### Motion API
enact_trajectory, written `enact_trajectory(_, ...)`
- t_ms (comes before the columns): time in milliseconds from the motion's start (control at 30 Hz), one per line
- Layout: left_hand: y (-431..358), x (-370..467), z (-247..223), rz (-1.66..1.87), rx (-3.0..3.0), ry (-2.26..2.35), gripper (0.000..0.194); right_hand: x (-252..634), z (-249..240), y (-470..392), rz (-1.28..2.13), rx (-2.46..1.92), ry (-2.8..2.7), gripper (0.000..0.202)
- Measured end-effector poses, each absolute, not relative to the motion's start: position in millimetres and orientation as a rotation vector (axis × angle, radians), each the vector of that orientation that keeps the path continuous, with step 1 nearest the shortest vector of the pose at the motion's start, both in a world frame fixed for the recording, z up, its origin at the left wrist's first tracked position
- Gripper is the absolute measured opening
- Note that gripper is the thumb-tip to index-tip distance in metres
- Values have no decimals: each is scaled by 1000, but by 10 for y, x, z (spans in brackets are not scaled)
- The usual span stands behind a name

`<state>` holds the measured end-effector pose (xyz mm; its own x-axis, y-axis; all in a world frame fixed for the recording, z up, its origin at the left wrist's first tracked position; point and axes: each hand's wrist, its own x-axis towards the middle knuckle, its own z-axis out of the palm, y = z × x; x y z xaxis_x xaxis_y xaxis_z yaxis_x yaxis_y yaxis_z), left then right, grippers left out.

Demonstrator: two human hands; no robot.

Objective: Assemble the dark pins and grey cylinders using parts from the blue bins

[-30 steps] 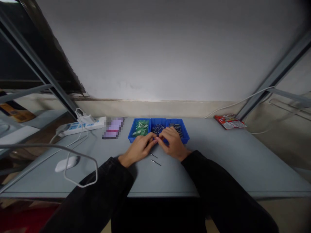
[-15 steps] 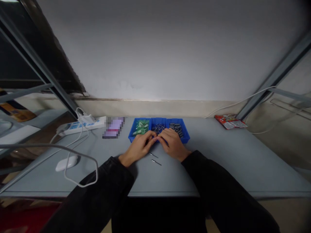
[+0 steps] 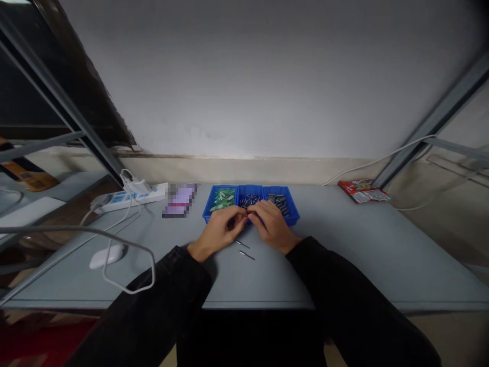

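My left hand (image 3: 220, 228) and my right hand (image 3: 272, 224) meet at the fingertips just in front of the blue bins. Both are closed in a pinch; whatever sits between the fingers is too small to make out. Behind them stand three joined blue bins: the left bin (image 3: 207, 210) with green and whitish pieces, the middle bin (image 3: 250, 188) with small dark and shiny metal pieces, the right bin (image 3: 293, 210) with dark grey cylindrical pieces. On the table below my hands lie two thin metal pin-like pieces, the nearer pin (image 3: 246, 255) and the farther pin (image 3: 242, 244).
A white power strip (image 3: 153, 195) with plugs and a pixelated phone-like item (image 3: 179, 200) are at the left. A white rounded case (image 3: 107, 256) lies under a looping cable (image 3: 128, 292). Rightward, a red packet (image 3: 362, 192) rests near the metal frame post (image 3: 397, 158).
Both hands stay together in almost the same spot, with only small finger movements. The left thumb and fingers have shifted slightly. The bins and the pins look unchanged.
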<state>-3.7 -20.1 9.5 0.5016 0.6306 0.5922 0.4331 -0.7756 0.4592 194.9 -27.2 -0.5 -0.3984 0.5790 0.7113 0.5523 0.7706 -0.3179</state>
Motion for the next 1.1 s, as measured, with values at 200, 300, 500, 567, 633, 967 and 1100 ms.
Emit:
enact_trajectory(200, -199, -38, 100, 1188, 2456, 899, 8, 1961, 31, -303, 85, -830, -2134, 27)
enact_trajectory(300, -204, -51, 99, 1211, 2428, 940, 9, 1950, 22, -298, 70, -846, -2143, 23)
enact_trajectory(500, -206, -69, 99, 1242, 2392, 974, 11, 1932, -48, -235, 12, -858, -2115, 18)
enact_trajectory(567, -200, -65, 97, 1240, 2375, 989, 12, 1935, -68, -217, -8, -853, -2083, 20)
enact_trajectory(633, -193, -60, 95, 1244, 2357, 1003, 13, 1938, -77, -210, -21, -851, -2052, 20)
enact_trajectory(967, -184, -53, 86, 1216, 2311, 1031, 12, 1947, -83, -201, -40, -793, -1930, 16)
enact_trajectory(1100, -183, -52, 87, 1188, 2280, 999, 11, 1960, -106, -189, -66, -782, -1921, 17)
